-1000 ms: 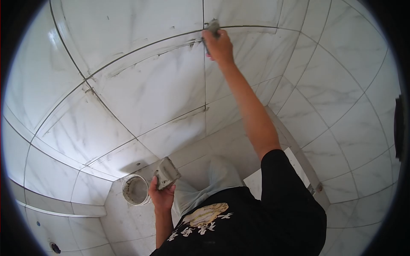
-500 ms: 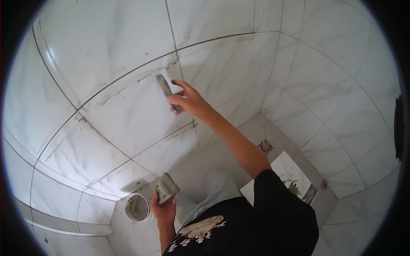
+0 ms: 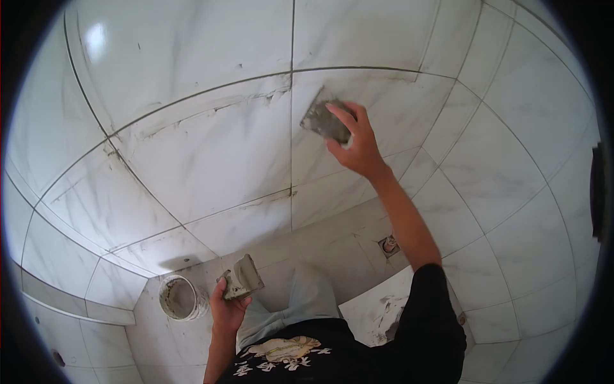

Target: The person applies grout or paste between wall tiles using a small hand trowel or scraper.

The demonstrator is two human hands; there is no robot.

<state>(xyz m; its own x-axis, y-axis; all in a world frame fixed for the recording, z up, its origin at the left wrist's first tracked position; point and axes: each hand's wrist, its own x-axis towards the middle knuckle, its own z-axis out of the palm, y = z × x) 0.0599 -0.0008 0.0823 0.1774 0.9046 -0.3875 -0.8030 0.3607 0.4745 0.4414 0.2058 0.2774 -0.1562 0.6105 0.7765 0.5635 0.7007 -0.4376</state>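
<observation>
My right hand [image 3: 358, 142] is closed on the edge of a flat, square scraper plate [image 3: 320, 114], its face smeared with grey grout. The plate is held against or close over the white marbled wall tile [image 3: 377, 112], just right of an upright joint and below the long dark horizontal joint. Lower down, at my left side, my left hand [image 3: 229, 308] grips a grey plate with a thick, smooth lump of grout [image 3: 245, 274] on it. Its fingers wrap round the plate's lower left edge. Grey smears [image 3: 217, 110] run along the tile beneath the horizontal joint.
A white bucket [image 3: 199, 306] with grout-caked walls stands on the floor, left of my left hand. A smeared loose tile [image 3: 368, 313] lies at my right side. Behind it is a square floor opening with a pipe [image 3: 388, 245]. A side wall [image 3: 511, 211] rises at the right.
My right hand has moved right across the upright joint, turning the plate so its broad face shows. My left hand still holds its grout lump. The view has shifted somewhat.
</observation>
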